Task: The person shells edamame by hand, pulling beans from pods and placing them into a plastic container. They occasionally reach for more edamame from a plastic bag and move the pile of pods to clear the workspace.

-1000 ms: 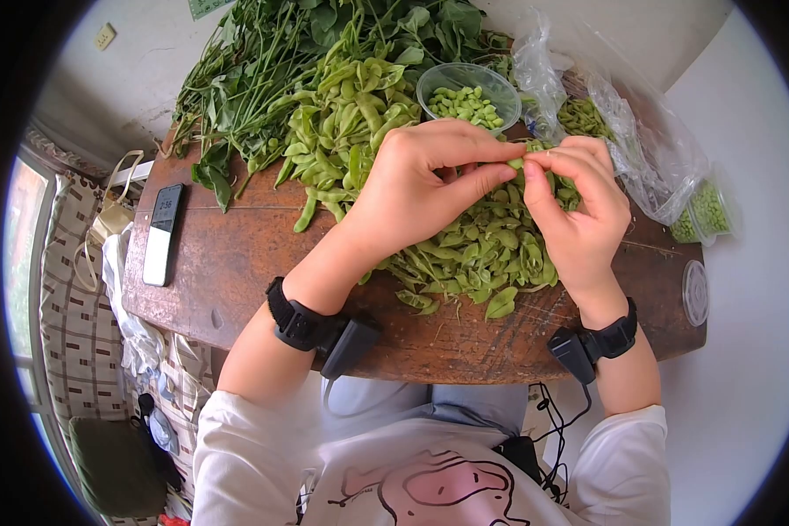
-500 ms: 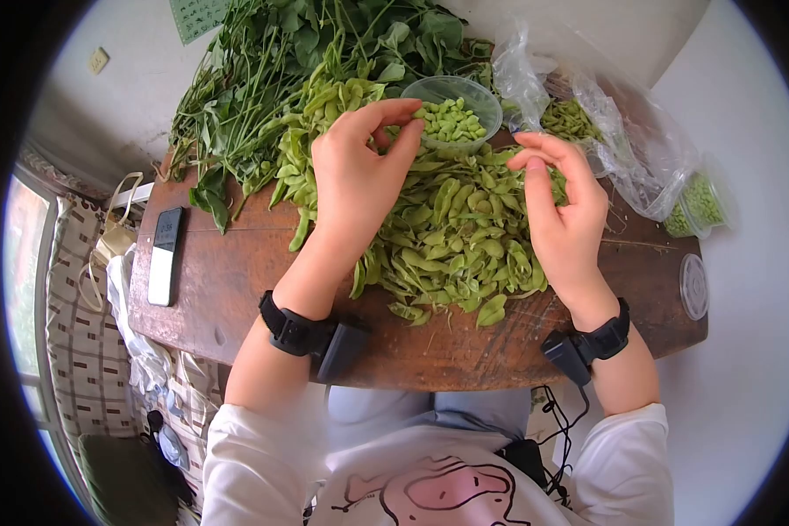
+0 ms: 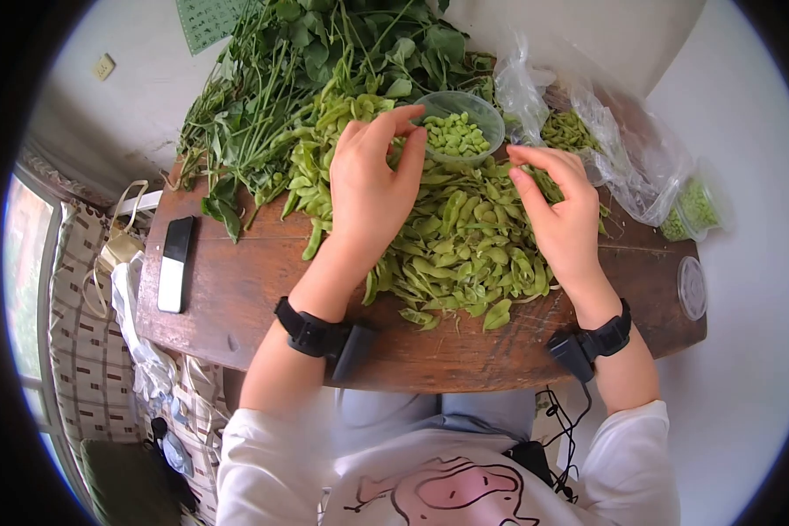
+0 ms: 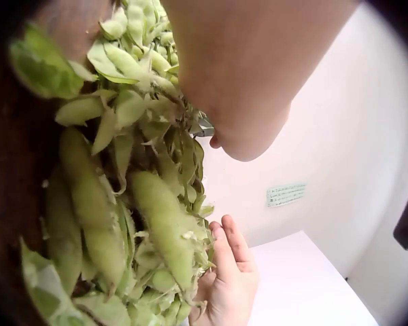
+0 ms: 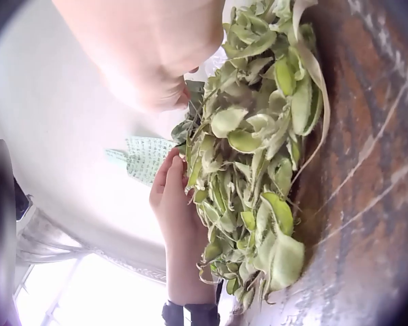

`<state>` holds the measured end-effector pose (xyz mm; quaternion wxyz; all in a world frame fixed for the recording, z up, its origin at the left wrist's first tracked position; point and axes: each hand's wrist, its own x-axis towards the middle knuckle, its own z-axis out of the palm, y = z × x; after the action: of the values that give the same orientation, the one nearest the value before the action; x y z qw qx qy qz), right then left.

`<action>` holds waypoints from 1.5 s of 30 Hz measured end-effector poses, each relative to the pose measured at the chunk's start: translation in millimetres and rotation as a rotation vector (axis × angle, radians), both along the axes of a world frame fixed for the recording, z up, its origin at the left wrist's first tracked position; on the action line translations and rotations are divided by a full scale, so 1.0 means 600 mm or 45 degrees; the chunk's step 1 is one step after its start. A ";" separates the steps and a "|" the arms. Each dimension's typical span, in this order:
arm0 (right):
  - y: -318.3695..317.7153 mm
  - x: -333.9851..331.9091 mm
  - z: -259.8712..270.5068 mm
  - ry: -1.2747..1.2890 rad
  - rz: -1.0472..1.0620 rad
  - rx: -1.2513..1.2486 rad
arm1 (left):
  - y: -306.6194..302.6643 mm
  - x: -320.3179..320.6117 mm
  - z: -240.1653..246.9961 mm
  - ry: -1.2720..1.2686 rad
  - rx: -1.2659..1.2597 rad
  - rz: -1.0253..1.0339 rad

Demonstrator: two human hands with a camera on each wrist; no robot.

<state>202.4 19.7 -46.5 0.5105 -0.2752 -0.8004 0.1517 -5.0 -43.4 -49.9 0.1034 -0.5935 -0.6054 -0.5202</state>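
My left hand (image 3: 373, 180) hangs over the heap of green pods (image 3: 324, 162), left of a clear round bowl (image 3: 496, 140) with shelled green beans (image 3: 456, 133). Its thumb and forefinger stand apart near the bowl's rim, with nothing visible between them. Across the loose pods and husks (image 3: 465, 237), my right hand (image 3: 563, 210) hovers above their right side, thumb and forefinger slightly parted and no pod visible in them. The left wrist view shows plump pods (image 4: 163, 224) beside the right hand (image 4: 230, 278); in the right wrist view, split husks (image 5: 279, 258) lie near the left hand (image 5: 180, 224).
Leafy stalks (image 3: 263, 114) cover the back left. A phone (image 3: 175, 267) lies at the left. Clear plastic bags (image 3: 627, 158), a tub of beans (image 3: 700, 206) and a round lid (image 3: 692, 289) are at the right. Cables (image 3: 563, 425) hang below the table's front edge.
The hands, earlier together at a small green thing, have parted. My left hand moved left to beside the bowl; the right stayed over the husks. The green thing is no longer visible between them.
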 end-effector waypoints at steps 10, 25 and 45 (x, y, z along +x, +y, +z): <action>0.078 -0.062 0.043 -0.518 0.000 0.111 | -0.004 0.000 0.006 -0.010 0.127 0.054; 0.083 -0.081 0.081 -0.554 0.084 -0.368 | -0.006 -0.002 0.009 -0.059 0.127 0.006; -0.003 -0.007 0.034 -0.009 0.340 -0.183 | -0.015 0.031 0.013 -0.285 0.064 -0.562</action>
<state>198.0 17.9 -25.9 0.4619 -0.2028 -0.8188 0.2740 13.8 -52.3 -42.3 -0.0655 -0.6473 -0.4557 -0.6075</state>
